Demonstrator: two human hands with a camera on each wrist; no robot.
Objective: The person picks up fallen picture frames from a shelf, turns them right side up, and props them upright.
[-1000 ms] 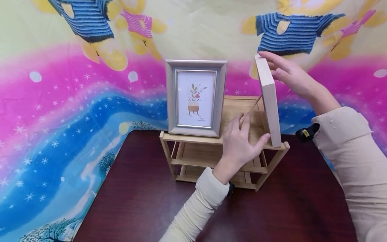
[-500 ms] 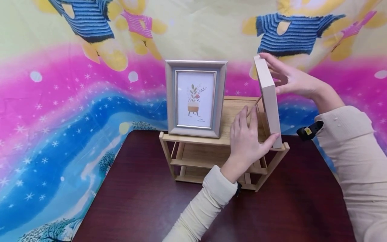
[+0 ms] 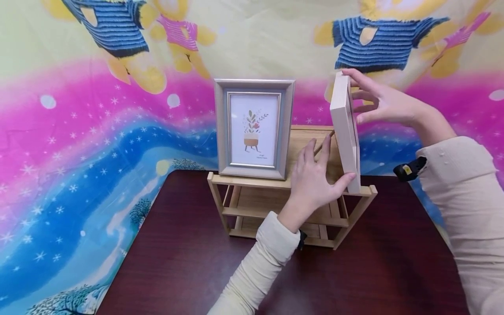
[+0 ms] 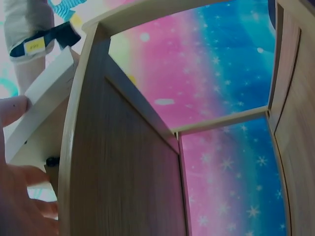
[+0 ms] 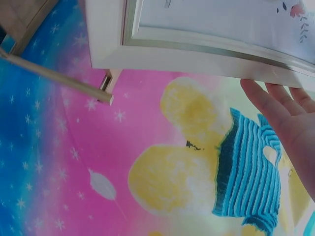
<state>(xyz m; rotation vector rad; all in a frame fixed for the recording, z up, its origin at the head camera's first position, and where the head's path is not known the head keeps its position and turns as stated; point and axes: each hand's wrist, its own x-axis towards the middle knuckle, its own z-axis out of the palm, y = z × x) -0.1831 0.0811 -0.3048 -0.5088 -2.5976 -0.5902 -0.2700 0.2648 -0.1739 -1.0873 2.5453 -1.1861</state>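
Observation:
A white picture frame (image 3: 342,140) stands tilted at the right end of a wooden shelf rack (image 3: 252,180), its picture side turned right. My right hand (image 3: 393,103) grips its upper edge, index fingertip on top. The right wrist view shows these fingertips at the white frame's (image 5: 162,58) border. My left hand (image 3: 315,181) has its thumb on the white frame's lower near edge. Its other fingers reach, nearly straight, behind the frame beside a thin support leg (image 3: 332,132). A silver-grey picture frame (image 3: 253,129) with a potted-plant print stands upright on the rack's left.
Lower shelves (image 3: 256,203) of the rack sit beneath the top board. The rack stands on a dark red-brown table (image 3: 185,262). A colourful bear-print cloth (image 3: 118,131) hangs behind.
The white frame has swivelled, so its picture side now shows a little at the right. My left hand moved right, then back left. My right hand's fingers have spread along the frame.

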